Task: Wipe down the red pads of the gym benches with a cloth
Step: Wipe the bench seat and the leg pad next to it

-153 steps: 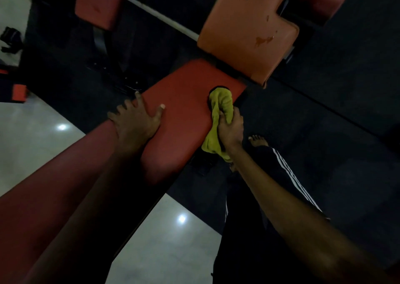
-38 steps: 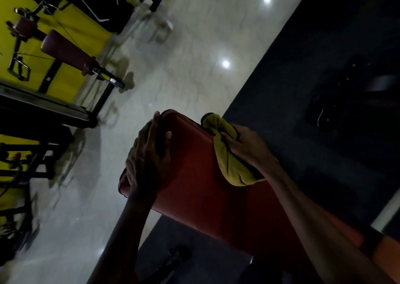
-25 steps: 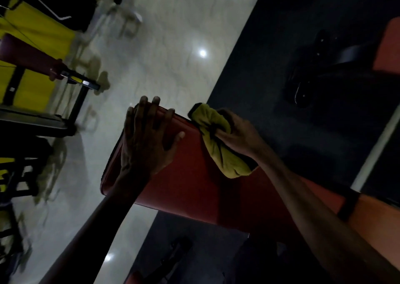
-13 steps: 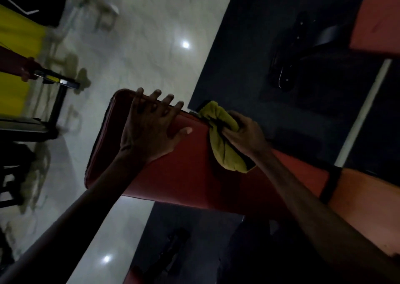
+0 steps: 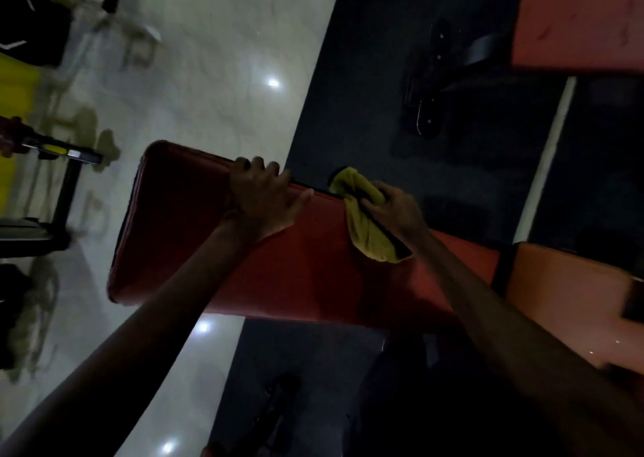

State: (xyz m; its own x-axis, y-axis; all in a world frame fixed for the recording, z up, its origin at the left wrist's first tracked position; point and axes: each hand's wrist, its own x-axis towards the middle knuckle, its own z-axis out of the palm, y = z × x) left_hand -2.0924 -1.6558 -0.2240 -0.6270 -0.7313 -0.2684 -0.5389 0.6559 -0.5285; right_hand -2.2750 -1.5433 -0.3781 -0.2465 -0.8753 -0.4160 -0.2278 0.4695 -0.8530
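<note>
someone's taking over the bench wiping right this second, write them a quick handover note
Hands: the left hand has its fingers curled over the far edge of the long red pad, thumb on top, steadying it. The right hand grips the yellow cloth and presses it on the same pad at its far edge, beside the left hand.
Done: this pad is mid-wipe; how much is clean cannot be told.
Left: probably the stretch towards the rounded end, under and past the left hand, then the orange pad next along and the other red pad at top right.
</note>
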